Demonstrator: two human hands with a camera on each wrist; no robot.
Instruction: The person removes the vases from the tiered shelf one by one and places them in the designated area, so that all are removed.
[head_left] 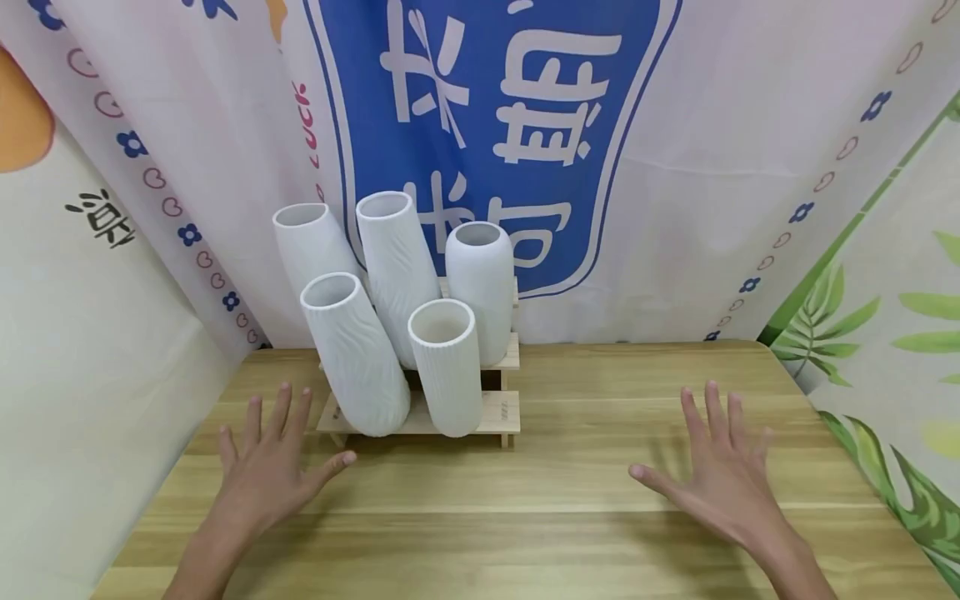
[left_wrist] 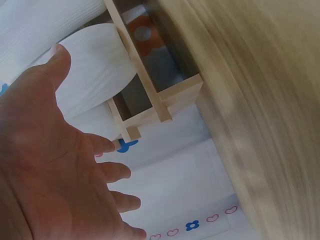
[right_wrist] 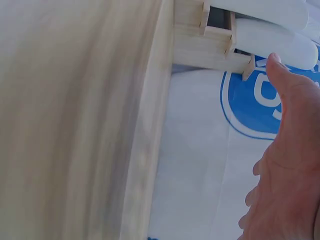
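Several white vases stand on a stepped wooden rack (head_left: pixel 491 414) left of the table's middle. In front are a wavy-textured vase (head_left: pixel 356 358) and a ribbed vase (head_left: pixel 447 371). Behind them rise a plain-looking left vase (head_left: pixel 311 246), a tall wavy vase (head_left: pixel 397 267) and a rounder, smooth vase (head_left: pixel 482 283). My left hand (head_left: pixel 266 471), fingers spread and holding nothing, hovers by the rack's left front corner. Over the right part of the table, apart from the vases, my right hand (head_left: pixel 720 479) is also spread with nothing in it.
The wooden table (head_left: pixel 480 533) has rounded far corners. A printed curtain (head_left: pixel 675 208) hangs right behind its far edge, and more patterned cloth (head_left: pixel 900 350) borders the right side. Pale cloth (head_left: pixel 97 358) covers the left side.
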